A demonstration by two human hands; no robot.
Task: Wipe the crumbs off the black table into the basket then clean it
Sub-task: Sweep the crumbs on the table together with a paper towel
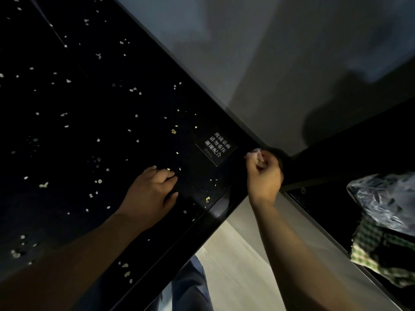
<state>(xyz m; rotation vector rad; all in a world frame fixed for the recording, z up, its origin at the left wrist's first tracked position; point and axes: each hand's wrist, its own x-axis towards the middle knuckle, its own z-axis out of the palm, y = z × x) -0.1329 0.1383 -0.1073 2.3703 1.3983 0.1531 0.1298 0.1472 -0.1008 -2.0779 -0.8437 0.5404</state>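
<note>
Across the left of the frame, the table (pixel 107 70) is strewn with crumbs (pixel 173 131). At lower centre the left hand (pixel 152 194) rests on it, fingers loose, holding nothing. At the table's corner the right hand (pixel 263 178) clutches a crumpled tissue (pixel 254 154). The lined basket (pixel 368 241) sits at the right edge, off the table.

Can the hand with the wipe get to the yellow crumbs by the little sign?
Probably yes. The right hand, gripping the wipe, is at the table corner beside the sign; the yellow crumbs lie just past it, nothing between.
</note>
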